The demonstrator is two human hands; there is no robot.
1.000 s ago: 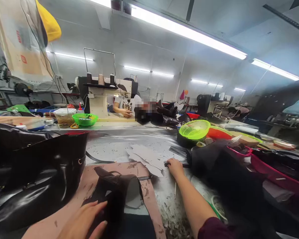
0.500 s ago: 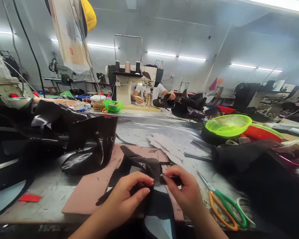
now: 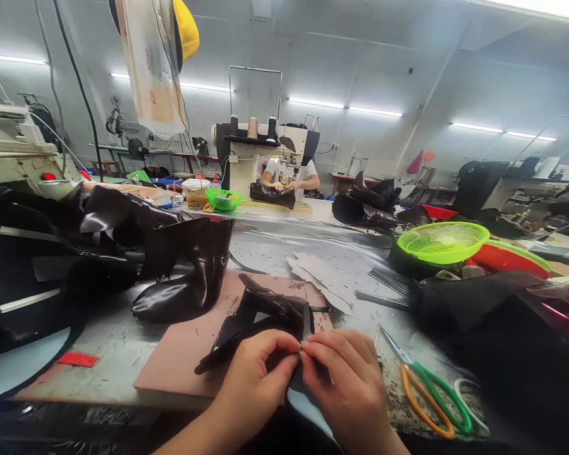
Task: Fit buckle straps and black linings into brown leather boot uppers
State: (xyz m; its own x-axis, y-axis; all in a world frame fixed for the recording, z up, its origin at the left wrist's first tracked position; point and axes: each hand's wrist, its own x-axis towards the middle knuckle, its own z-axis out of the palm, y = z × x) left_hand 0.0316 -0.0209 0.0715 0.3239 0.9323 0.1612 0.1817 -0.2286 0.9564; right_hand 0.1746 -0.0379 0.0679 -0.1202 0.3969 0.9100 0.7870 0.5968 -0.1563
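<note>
Both hands meet at the near edge of the workbench over a dark brown leather boot upper lying on a pink cutting board. My left hand pinches the edge of the leather with thumb and fingers closed. My right hand is closed too, fingertips pressed against the left ones at the same spot; a thin dark strip seems to be between them, mostly hidden. Green and orange scissors lie just right of my right hand.
Dark boot uppers are piled at the left. Grey pattern pieces and dark strips lie mid-table. Green basket and red basin stand at the right beside black material. A person sews at a machine beyond.
My right hand came back from the dark strips far on the table and joined the left at the leather piece. The view dropped and shifted left; both hands now pinch closer together.
</note>
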